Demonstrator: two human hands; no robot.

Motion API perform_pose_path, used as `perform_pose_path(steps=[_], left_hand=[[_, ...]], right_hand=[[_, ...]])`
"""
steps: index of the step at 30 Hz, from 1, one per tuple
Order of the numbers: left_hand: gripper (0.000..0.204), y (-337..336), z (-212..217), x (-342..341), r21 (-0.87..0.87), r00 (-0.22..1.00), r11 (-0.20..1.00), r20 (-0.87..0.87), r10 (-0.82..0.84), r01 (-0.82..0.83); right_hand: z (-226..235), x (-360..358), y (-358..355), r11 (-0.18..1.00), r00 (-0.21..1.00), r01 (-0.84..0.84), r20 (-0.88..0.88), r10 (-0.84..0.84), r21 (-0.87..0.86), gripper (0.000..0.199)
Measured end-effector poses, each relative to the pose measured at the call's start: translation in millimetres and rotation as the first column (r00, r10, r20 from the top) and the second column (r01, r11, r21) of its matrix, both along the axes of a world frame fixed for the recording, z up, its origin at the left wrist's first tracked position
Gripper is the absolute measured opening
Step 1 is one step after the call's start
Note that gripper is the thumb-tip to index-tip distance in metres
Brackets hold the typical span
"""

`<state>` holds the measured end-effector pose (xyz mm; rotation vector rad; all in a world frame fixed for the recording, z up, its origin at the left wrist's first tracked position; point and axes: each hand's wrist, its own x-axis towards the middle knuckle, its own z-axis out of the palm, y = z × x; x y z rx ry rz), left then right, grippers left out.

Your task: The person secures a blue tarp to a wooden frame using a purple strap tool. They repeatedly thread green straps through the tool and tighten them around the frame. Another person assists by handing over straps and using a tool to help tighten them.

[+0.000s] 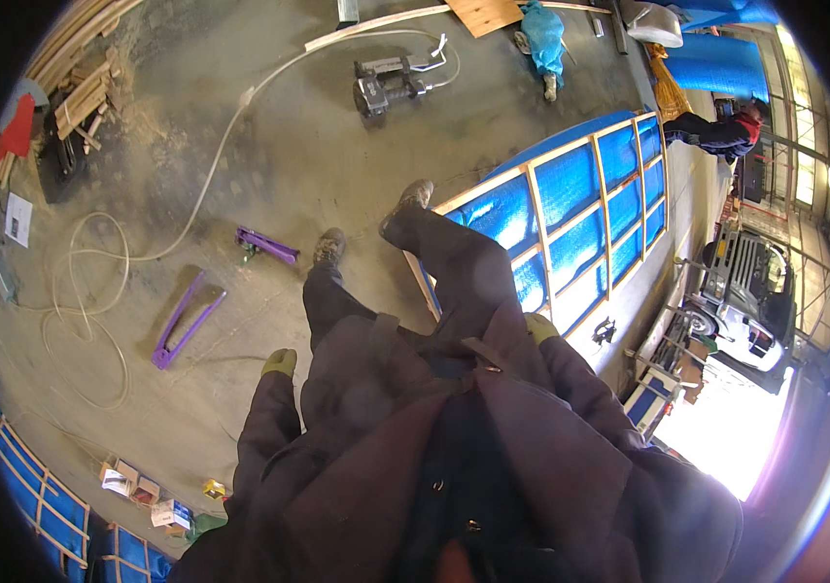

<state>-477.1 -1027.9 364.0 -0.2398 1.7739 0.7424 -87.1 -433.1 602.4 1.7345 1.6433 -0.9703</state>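
I am looking straight down my dark jacket and trousers to my two boots on a concrete floor. My left hand (280,362), in a yellow-green glove, hangs at my side and holds nothing that I can see. Only a small part of my right hand (540,326), also gloved, shows past my sleeve; I cannot see its fingers. My right boot (416,194) is stepping toward a wooden frame filled with blue panels (570,209) lying on the floor. Two purple clamps (185,319) (266,245) lie on the floor to my left.
A white hose (203,194) loops across the floor to a grey machine (388,83). Scrap wood (85,102) is piled far left. Another person in dark clothes (721,134) bends at far right. Small boxes (138,486) and more blue panel frames (31,481) lie lower left. A vehicle (741,291) stands outside.
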Motion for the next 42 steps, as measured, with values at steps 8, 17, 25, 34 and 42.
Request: perform_pose_path(steps=[8, 17, 25, 34, 42], left_hand=[[0.06, 29.3, -23.1, 47.9, 0.023, 0.989, 0.992, 0.086, 0.124, -0.127], [0.061, 9.4, -61.7, 135.4, 0.088, 0.998, 0.995, 0.02, -0.058, 0.056], [0.06, 12.4, -25.9, 174.2, 0.115, 0.993, 0.993, 0.117, -0.003, -0.011], [0.065, -2.9, 14.0, 87.6, 0.039, 0.995, 0.996, -0.049, 0.082, -0.08], [0.07, 25.4, 43.0, -31.2, -0.136, 0.994, 0.991, 0.112, 0.018, -0.002]], right_hand=[[0.3, -8.3, 58.8, 0.986, 0.987, -0.159, -0.015, 0.158, -0.054, 0.047], [13.5, -132.5, 98.7, 0.965, 0.965, -0.261, -0.018, 0.26, -0.036, 0.049], [11.2, -211.3, 87.2, 0.931, 0.931, -0.362, -0.054, 0.36, -0.037, 0.049], [6.9, -166.0, 50.3, 0.996, 0.973, -0.061, -0.228, 0.044, -0.068, 0.051], [-49.8, -53.5, 10.5, 0.68, 0.669, -0.731, -0.141, 0.73, 0.054, 0.04]])
